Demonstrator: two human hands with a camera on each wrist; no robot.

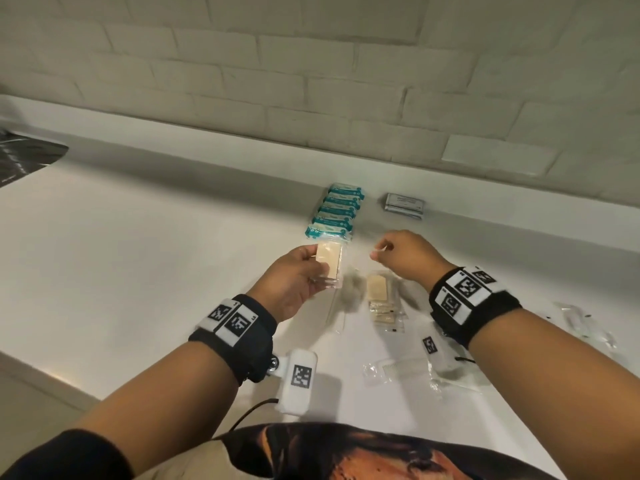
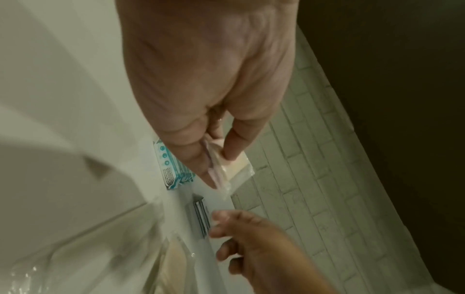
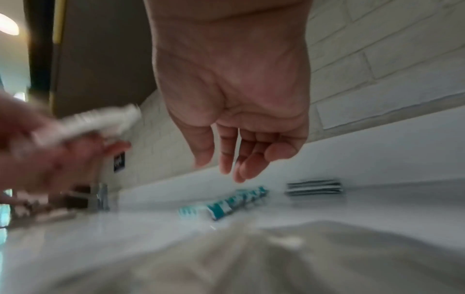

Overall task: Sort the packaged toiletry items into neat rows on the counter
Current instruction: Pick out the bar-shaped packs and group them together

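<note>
My left hand (image 1: 299,280) pinches a beige pad in a clear wrapper (image 1: 328,264) just above the white counter (image 1: 156,258); the left wrist view shows thumb and fingers clamped on this wrapped pad (image 2: 236,162). Behind it lies a neat row of teal-and-white packets (image 1: 334,212), and to their right a small stack of grey packets (image 1: 404,202). My right hand (image 1: 386,252) hovers in front of the grey stack. Its fingers (image 3: 236,159) hang relaxed and hold nothing. More beige wrapped pads (image 1: 380,296) lie below that hand.
A clear-wrapped comb (image 1: 398,368) and other clear packets (image 1: 581,323) lie loose at the near right. A dark sink (image 1: 27,157) sits at the far left, with a chrome tap (image 3: 100,197). A pale brick wall (image 1: 311,81) backs the counter.
</note>
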